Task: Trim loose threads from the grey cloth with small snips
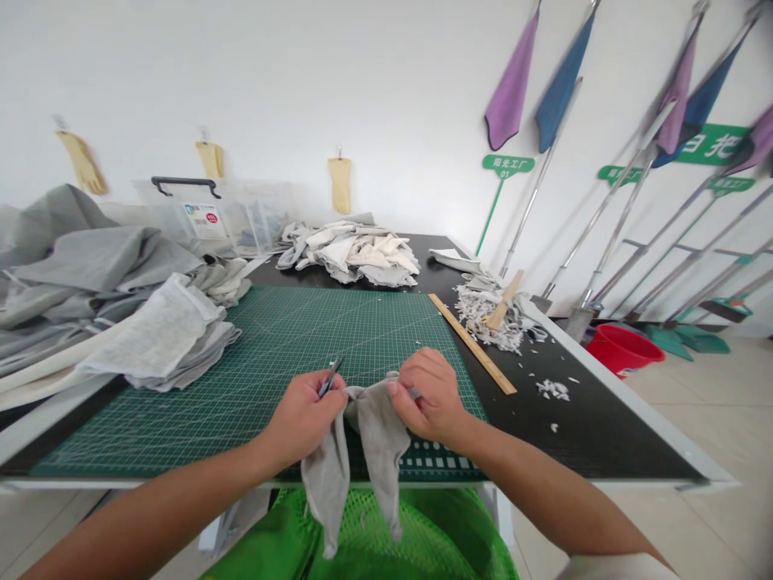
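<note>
A piece of grey cloth [380,431] hangs between my two hands, over the front edge of the green cutting mat. My left hand [305,415] is closed on the cloth's upper left part. In the same hand is a small dark metal tool [330,377], perhaps thread snips, its tip pointing up and away; most of it is hidden by the fingers. My right hand [430,396] pinches the cloth's upper right edge. Two loose ends of the cloth droop below the table edge, in front of green mesh fabric [447,532].
Grey cloth pieces [102,266] are heaped at left, beside a clear plastic box [181,213]. A pale cloth pile [356,251] lies at the back. Right of the cutting mat [199,419] are a wooden ruler [474,345] and fabric scraps [492,318]. A red bucket [625,348] stands on the floor.
</note>
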Demonstrator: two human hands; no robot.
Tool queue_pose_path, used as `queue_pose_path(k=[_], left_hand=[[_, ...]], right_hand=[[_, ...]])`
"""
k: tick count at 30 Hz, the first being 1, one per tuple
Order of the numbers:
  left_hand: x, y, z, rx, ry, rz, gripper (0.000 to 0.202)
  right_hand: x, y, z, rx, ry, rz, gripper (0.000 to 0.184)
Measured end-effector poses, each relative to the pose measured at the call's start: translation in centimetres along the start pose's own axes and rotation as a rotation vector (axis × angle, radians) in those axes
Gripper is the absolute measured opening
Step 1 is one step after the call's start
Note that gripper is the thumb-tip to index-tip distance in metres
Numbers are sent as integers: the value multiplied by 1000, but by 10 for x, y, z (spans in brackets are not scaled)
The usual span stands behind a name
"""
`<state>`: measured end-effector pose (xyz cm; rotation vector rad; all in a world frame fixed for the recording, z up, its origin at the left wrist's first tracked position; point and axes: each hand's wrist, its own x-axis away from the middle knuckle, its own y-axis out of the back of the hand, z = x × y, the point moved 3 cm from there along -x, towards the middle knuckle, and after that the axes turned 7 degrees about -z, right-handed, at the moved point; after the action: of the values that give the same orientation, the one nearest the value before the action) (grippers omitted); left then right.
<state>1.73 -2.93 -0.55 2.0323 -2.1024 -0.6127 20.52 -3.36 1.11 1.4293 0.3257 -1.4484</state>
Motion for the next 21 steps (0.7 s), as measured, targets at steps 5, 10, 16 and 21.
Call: queue_pose_path(k=[5,10,16,21], left_hand=[[1,-7,-2,-14,-23,17,18],[2,-14,-1,41,-10,38,18],[3,-14,1,84,16,79,18],[2,-6,1,-26,-33,18,16]], right_hand=[[7,-13,12,114,90,236,39],[11,-19,16,185,47,308,35],[12,-20,15,215,74,301,12],[13,-20,14,154,115,258,6]])
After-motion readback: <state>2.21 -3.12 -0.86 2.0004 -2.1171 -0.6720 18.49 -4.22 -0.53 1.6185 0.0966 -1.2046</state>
